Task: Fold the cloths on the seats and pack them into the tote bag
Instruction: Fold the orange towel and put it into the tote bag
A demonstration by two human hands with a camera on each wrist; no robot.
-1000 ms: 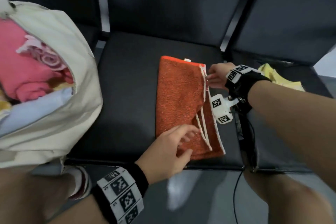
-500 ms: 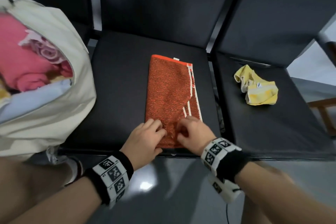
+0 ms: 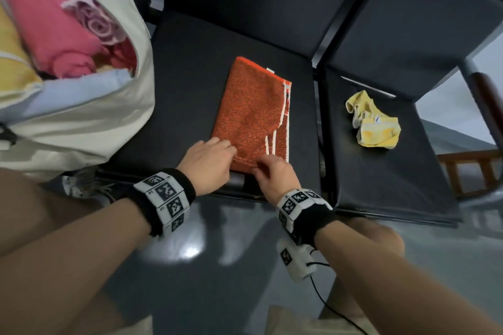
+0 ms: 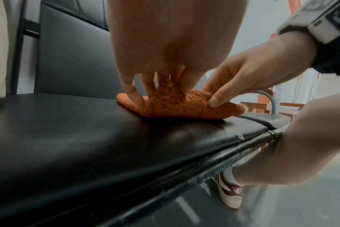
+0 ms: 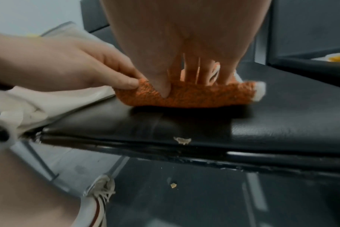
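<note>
The tote bag [image 3: 89, 128] sits on your left, already stuffed. Your left hand [image 3: 206, 162] and right hand [image 3: 272, 174] both pinch the near edge of the orange towel [image 3: 250, 114] on the middle seat [image 3: 185, 84]. It looks soft, light and floppy, so hold both near corners.

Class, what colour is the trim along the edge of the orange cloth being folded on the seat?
White, running along the right edge of the orange cloth; the head view shows it best.

Black wristbands [image 3: 187, 185] on both my wrists, white blocks printed with black square markers; thin black cable [image 3: 334, 307] trailing right.
</note>
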